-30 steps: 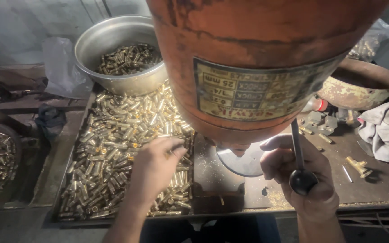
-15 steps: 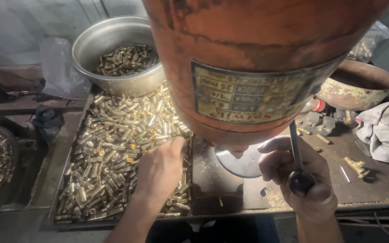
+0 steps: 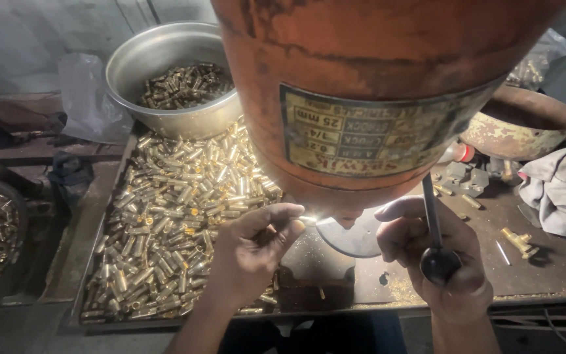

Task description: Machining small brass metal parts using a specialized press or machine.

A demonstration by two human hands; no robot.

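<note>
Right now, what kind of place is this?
Probably a small metal workshop: a tray heaped with small brass pieces, an orange press-like machine, and a grimy workbench.

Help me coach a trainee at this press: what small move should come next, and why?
Probably seat the small brass piece under the orange machine head. The left hand pinches it right beside the round base plate, and the right hand already grips the black-knobbed lever.
</note>
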